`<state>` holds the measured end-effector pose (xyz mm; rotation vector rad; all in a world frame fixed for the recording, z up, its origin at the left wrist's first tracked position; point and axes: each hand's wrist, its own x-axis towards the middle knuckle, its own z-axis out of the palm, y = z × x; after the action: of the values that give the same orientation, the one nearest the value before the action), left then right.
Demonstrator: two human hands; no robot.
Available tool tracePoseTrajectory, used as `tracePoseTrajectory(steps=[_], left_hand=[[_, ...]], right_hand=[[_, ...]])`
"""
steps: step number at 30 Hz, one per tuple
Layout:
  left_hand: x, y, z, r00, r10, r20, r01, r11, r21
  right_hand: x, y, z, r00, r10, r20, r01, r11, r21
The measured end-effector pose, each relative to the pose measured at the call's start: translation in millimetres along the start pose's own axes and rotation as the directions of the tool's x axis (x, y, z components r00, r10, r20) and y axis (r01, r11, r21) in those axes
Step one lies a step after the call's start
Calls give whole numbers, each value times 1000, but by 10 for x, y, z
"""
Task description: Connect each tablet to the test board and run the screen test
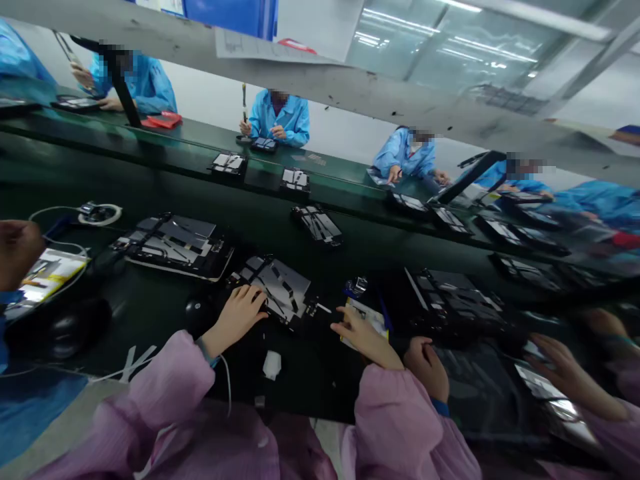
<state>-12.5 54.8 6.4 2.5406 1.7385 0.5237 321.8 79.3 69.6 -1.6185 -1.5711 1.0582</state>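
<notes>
In front of me lies an opened tablet-like device (pixel 285 287), with silver plates and dark ribbon cables exposed. My left hand (pixel 237 319) grips its near left edge, fingers bent over the rim; a band with a white cord circles that wrist. Right of the device, my right hand (pixel 367 339) has its fingers apart, the forefinger stretched toward the device. A short white strip (pixel 323 308) lies just beyond that fingertip. Partly under the right hand is a yellow-edged pad (pixel 373 317), with a small clear-and-metal item (pixel 356 287) behind it. A crumpled white piece (pixel 272 365) rests near my body.
Another opened device (pixel 175 243) lies to the left, beside a black mouse-like object (pixel 199 307). More opened devices line the conveyor (pixel 260 183). A neighbour's hand (pixel 427 367) is close to my right forearm. Co-workers in blue sit opposite; a shelf crosses above.
</notes>
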Motion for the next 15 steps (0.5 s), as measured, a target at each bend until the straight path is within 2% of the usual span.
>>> tracePoseTrajectory(steps=[4, 6, 9, 10, 11, 12, 13, 15], left_hand=[[-15, -19, 19, 999, -36, 0, 36, 999, 1], [-12, 1, 36, 999, -42, 0, 42, 999, -23], [12, 65, 63, 998, -64, -22, 63, 997, -45], [18, 87, 72, 996, -77, -33, 76, 996, -46], [20, 104, 82, 995, -87, -45, 85, 995, -47], [17, 114, 93, 995, -86, -57, 84, 995, -49], [10, 114, 106, 995, -78, -69, 75, 996, -51], [-11, 86, 147, 992, -76, -98, 72, 997, -41]], right_hand=[[90, -321, 45, 977, 37, 210, -8, 990, -138], [114, -558, 123, 949, -46, 311, 84, 990, -112], [116, -885, 381, 860, -242, 450, 230, 970, 82], [90, -946, 454, 850, -270, 453, 241, 963, 120], [44, -968, 492, 865, -275, 420, 246, 961, 125], [-22, -944, 482, 903, -278, 327, 258, 960, 105], [-103, -872, 420, 922, -283, 266, 269, 959, 87], [-278, -595, 162, 933, -300, 200, 293, 954, 65]])
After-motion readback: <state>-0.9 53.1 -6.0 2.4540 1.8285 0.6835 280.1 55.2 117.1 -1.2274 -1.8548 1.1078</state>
